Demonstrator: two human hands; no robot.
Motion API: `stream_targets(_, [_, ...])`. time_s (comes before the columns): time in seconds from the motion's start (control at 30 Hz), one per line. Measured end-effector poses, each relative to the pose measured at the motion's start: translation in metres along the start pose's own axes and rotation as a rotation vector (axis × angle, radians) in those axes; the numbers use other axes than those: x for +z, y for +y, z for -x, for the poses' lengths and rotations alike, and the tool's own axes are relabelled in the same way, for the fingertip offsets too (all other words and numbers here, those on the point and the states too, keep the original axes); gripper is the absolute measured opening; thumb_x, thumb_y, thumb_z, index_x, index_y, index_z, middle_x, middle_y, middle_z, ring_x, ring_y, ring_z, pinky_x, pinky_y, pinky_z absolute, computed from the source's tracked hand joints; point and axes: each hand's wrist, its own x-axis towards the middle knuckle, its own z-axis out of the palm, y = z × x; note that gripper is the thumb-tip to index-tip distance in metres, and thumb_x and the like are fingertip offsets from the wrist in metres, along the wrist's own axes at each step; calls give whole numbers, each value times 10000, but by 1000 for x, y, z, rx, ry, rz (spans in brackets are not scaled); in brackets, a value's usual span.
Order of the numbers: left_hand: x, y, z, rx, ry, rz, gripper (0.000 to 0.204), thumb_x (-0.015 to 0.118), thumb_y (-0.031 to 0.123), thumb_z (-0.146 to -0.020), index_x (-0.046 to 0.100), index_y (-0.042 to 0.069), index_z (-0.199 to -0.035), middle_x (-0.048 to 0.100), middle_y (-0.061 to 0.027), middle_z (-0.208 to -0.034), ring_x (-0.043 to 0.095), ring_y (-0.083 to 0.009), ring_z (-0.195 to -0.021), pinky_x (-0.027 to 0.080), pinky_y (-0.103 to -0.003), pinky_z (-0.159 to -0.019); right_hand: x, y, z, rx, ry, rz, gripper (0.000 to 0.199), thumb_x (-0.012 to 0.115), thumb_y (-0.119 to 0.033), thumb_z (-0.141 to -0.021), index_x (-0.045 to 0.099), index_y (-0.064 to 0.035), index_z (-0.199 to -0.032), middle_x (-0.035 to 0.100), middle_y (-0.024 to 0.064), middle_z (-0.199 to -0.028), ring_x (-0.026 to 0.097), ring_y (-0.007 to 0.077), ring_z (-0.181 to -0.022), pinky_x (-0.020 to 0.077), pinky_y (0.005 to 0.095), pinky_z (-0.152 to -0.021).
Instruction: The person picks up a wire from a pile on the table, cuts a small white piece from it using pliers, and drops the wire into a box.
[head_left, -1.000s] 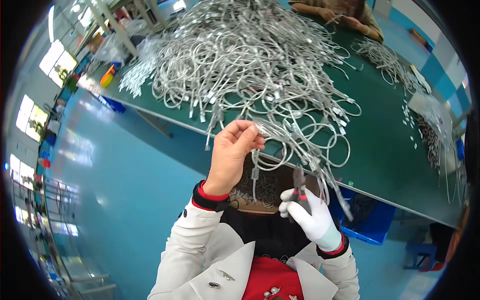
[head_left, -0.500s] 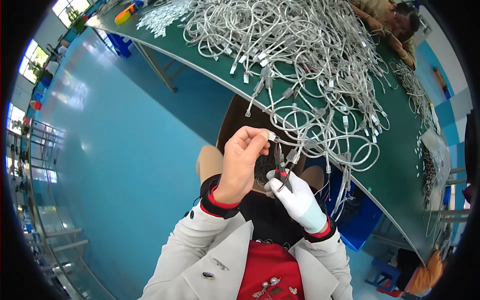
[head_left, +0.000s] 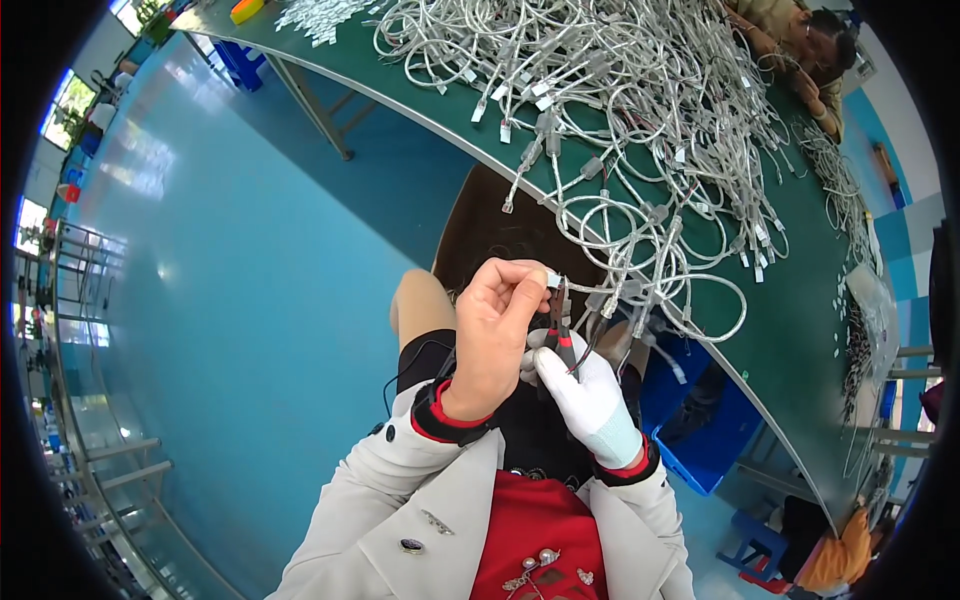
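My bare left hand (head_left: 490, 335) is closed in a pinch on a white label (head_left: 553, 281) at the end of a clear silvery cable (head_left: 588, 289). My right hand (head_left: 592, 398), in a white glove, is wrapped round small pliers (head_left: 566, 347) with black and red handles. The pliers point upward, their tips at the cable end beside my left fingertips; whether the jaws touch the cable I cannot make out. Loops of similar cable hang over the table edge just right of the pliers.
A tangled heap of cables (head_left: 620, 90) with clear plugs and white labels covers much of the green table (head_left: 790, 400). Below its edge stand a brown carton (head_left: 470, 225) and a blue bin (head_left: 735, 430). Across the table, another person (head_left: 800, 60) handles cables.
Both hands and the pliers have shifted slightly; the pinch and the grip stay the same. Cable loops near the table edge have moved a little, and the view has shifted.
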Motion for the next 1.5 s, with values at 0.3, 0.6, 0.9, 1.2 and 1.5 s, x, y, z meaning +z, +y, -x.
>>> stream_targets(0.3, [-3,1,7,42,48,-45,73,576,71,-951,565,13,-908,624,-89,-1004,567,-116,-822,486,-272,-782,9,-9,0,-63,37,75,208,548,-190,-969,591,-3,-1050,605,13,-800,535,81,-714,436,258,-645])
stream_targets(0.6, [-4,2,9,48,59,-36,64,574,57,-945,571,10,-902,621,-98,-1018,564,-116,-824,483,-270,-789,8,3,-5,-67,28,18,229,588,-181,-950,592,8,-1079,621,71,-743,588,124,-682,469,286,-640])
stream_targets(0.9, [-5,2,9,29,58,7,60,580,55,-939,579,8,-901,621,-107,-1028,563,-116,-842,481,-275,-802,5,-4,-2,37,-67,-157,262,550,-221,-980,584,3,-1111,660,47,-860,625,108,-784,485,255,-702])
stream_targets(1.2, [-3,7,10,23,62,-9,62,577,49,-936,583,10,-888,625,-112,-1036,564,-113,-842,475,-271,-813,5,-2,-2,49,-62,-181,264,545,-224,-983,593,3,-1110,659,50,-836,622,99,-756,480,242,-661])
stream_targets(1.5, [-3,5,13,23,76,-3,59,574,51,-937,573,8,-896,636,-104,-1024,565,-107,-843,472,-267,-813,15,1,0,63,-2,-199,245,551,-225,-980,613,2,-1049,638,35,-758,595,92,-651,461,234,-585])
